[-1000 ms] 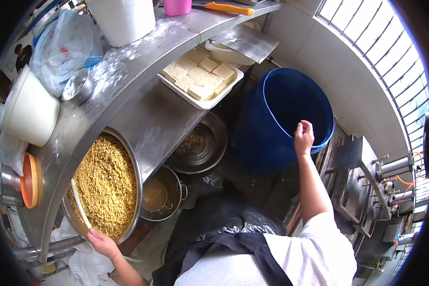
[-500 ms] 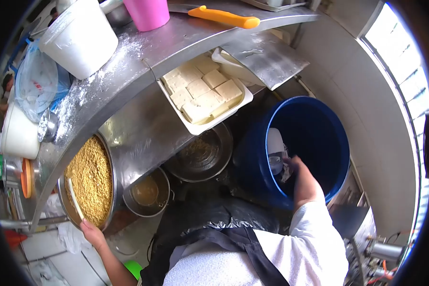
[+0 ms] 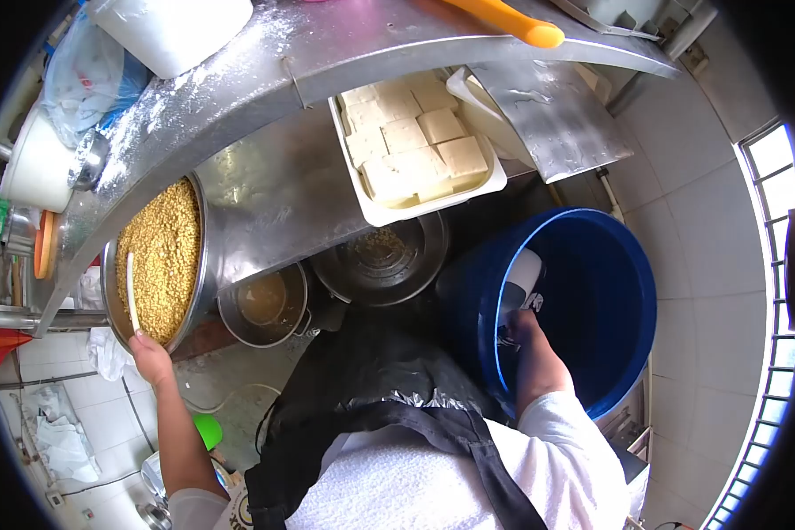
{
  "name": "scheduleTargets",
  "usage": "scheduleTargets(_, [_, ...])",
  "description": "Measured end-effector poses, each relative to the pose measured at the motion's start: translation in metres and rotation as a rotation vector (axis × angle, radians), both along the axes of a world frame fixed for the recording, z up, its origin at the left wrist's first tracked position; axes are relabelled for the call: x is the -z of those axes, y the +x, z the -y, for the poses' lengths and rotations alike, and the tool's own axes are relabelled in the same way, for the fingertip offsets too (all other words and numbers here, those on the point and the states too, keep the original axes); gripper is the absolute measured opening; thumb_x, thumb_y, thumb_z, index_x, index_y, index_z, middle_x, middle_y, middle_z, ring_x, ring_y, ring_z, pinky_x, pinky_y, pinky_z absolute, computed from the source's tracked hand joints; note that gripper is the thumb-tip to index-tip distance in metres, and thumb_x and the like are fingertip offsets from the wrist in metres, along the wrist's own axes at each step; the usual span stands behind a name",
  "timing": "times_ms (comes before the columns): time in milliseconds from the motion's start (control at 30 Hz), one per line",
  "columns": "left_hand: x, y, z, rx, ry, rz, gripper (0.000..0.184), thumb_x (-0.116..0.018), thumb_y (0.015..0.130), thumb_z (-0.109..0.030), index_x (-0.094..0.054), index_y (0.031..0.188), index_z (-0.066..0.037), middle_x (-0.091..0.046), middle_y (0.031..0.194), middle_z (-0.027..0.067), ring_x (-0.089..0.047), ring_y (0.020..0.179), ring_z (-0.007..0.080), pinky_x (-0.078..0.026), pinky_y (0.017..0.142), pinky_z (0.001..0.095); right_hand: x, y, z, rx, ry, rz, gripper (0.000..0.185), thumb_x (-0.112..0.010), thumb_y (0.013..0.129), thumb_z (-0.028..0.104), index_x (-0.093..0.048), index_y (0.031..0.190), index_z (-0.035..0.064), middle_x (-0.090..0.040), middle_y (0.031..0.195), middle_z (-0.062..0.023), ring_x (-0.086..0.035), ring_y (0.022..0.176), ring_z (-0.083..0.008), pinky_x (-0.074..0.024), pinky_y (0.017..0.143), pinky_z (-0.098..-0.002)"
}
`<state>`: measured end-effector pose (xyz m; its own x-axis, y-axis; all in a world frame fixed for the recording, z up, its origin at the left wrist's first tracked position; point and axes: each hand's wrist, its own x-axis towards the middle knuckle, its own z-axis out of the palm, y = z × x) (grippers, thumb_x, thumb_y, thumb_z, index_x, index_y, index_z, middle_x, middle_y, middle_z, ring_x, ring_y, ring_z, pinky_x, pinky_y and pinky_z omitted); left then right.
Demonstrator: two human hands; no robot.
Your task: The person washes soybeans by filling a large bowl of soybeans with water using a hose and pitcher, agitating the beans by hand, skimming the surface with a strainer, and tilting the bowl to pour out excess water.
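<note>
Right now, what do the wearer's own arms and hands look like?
Left hand ungloved; right hand shows no glove, though shadow hides detail. Forearms bare below white sleeves. Black apron over a white top.

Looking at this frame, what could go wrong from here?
The tray of white blocks sits at the front of the shelf; a bump might tip it.
The orange handle near the edge of the counter could be knocked down.
If the left hand tugs the white tube, yellow grains might spill from the basin.
</note>
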<state>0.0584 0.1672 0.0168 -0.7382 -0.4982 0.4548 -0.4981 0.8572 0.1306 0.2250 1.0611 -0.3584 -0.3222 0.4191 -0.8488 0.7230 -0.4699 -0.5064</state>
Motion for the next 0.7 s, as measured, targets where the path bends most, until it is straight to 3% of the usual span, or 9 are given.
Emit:
scheduleTargets(233, [0.006,-0.002,0.009,-0.018,-0.009,-0.015,0.044,-0.039,0.113,-0.045,-0.06,0.114,-0.006,-0.071,0.106,0.0281,-0.066,0.097,0.0523,-0.051,0.081,0.0608,-0.102,0.018,-0.062,-0.296,0.466,0.04,0.013,-0.059,0.09,0.008,-0.07,0.091,0.002,-0.065,0.069,-0.0111,-0.063,0.052,-0.0229,-0.0475,0.042,-0.0399])
scheduleTargets(300, [0.009,0.001,0.011,-0.024,-0.004,-0.001,0.045,-0.039,0.113,-0.045,-0.06,0.115,-0.006,-0.071,0.107,0.028,-0.066,0.098,0.0521,-0.051,0.082,0.0606,-0.12,0.014,-0.112,-0.721,0.638,0.084,0.019,-0.057,0.09,0.01,-0.069,0.078,0.0019,-0.063,0.062,-0.0127,-0.062,0.048,-0.0258,-0.0499,0.043,-0.0427])
scheduleTargets(367, [0.01,0.001,0.012,-0.043,-0.014,-0.014,0.045,-0.038,0.113,-0.046,-0.061,0.115,-0.006,-0.071,0.108,0.0272,-0.066,0.099,0.052,-0.052,0.082,0.0603,-0.145,-0.004,-0.124,-0.576,0.625,0.142,0.027,-0.055,0.091,0.01,-0.067,0.068,0.0011,-0.06,0.055,-0.015,-0.061,0.045,-0.0285,-0.0504,0.042,-0.0433])
scheduleTargets(433, [0.009,0.002,0.009,-0.056,0.002,-0.013,0.046,-0.038,0.113,-0.046,-0.061,0.115,-0.006,-0.071,0.109,0.0269,-0.066,0.099,0.052,-0.051,0.082,0.0603,-0.145,-0.021,-0.128,-0.566,0.61,0.27,0.033,-0.061,0.098,0.024,-0.071,0.082,-0.0024,-0.066,0.065,-0.015,-0.065,0.051,-0.0273,-0.0525,0.046,-0.0407])
scheduleTargets(500, [0.009,0.001,0.007,-0.077,0.017,-0.016,0.046,-0.038,0.113,-0.047,-0.061,0.116,-0.007,-0.071,0.11,0.0266,-0.066,0.1,0.0519,-0.051,0.083,0.0603,-0.147,-0.036,-0.102,-0.096,0.606,0.024,0.056,-0.065,0.101,0.048,-0.07,0.111,-0.0067,-0.075,0.097,-0.0216,-0.075,0.08,-0.0317,-0.0605,0.068,-0.0419])
scheduleTargets(533, [0.009,0.001,0.006,-0.074,0.019,-0.021,0.046,-0.038,0.113,-0.046,-0.061,0.116,-0.007,-0.071,0.111,0.0263,-0.066,0.101,0.0518,-0.051,0.084,0.0602,-0.153,-0.043,-0.081,-0.168,0.647,0.018,0.093,-0.067,0.093,0.07,-0.056,0.14,-0.0091,-0.067,0.134,-0.0277,-0.068,0.122,-0.0366,-0.0566,0.099,-0.0461])
scheduleTargets(567, [0.008,0.001,0.006,-0.072,0.021,-0.026,0.046,-0.039,0.112,-0.046,-0.062,0.116,-0.007,-0.071,0.112,0.0261,-0.066,0.101,0.0517,-0.051,0.084,0.0601,-0.136,-0.046,-0.075,-0.307,0.556,0.094,0.107,-0.078,0.086,0.067,-0.044,0.154,-0.0079,-0.053,0.153,-0.0305,-0.051,0.145,-0.0377,-0.0448,0.117,-0.0471])
scheduleTargets(633, [0.007,0.001,0.005,-0.092,0.032,-0.028,0.046,-0.039,0.112,-0.045,-0.062,0.116,-0.006,-0.071,0.113,0.0269,-0.066,0.102,0.0515,-0.051,0.086,0.0599,-0.082,-0.027,-0.057,-0.735,0.724,0.344,0.13,-0.089,0.075,0.064,-0.024,0.164,-0.0036,-0.037,0.166,-0.0288,-0.036,0.156,-0.0403,-0.0375,0.124,-0.0468])
scheduleTargets(700, [0.01,0.0,0.009,-0.075,0.025,-0.028,0.045,-0.04,0.112,-0.044,-0.062,0.117,-0.005,-0.071,0.113,0.0276,-0.066,0.102,0.0516,-0.051,0.086,0.0597,-0.082,-0.024,-0.024,-0.7,0.637,0.489,0.108,-0.084,0.084,0.038,-0.025,0.166,0.001,-0.046,0.163,-0.0213,-0.045,0.151,-0.0359,-0.0409,0.122,-0.0401])
